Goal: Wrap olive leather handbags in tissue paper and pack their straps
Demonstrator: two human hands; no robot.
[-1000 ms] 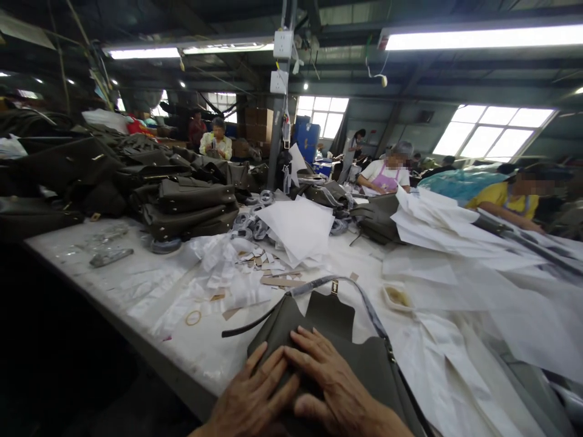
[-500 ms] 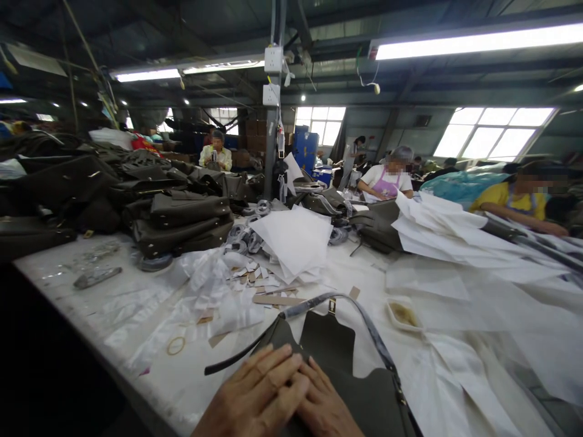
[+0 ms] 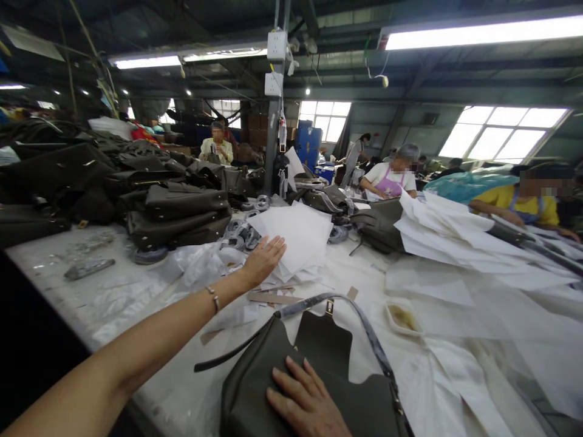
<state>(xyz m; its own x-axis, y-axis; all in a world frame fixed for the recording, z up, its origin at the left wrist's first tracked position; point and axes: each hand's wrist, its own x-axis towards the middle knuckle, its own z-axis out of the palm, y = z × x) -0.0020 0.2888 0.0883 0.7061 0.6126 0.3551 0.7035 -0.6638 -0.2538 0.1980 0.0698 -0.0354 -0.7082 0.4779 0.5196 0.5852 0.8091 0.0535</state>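
Note:
A dark olive handbag lies at the front of the table, its flap with a gold clasp laid back and its strap partly covered in clear wrap. Flat on the bag's front rests my right hand, open with fingers a little apart. My left hand reaches forward, open, over the left edge of a stack of white paper sheets; whether it touches them I cannot tell. Under and beside that hand lie scraps of paper and card.
Piled dark bags fill the table's left side. Rolls of grey strapping sit behind the scraps. To the right are a small white tray of brownish paste and more white sheets. Co-workers sit beyond, and a post rises mid-table.
My left hand has left the bag and moved forward to the paper stack. My right hand stays on the bag, now lying flatter on its front.

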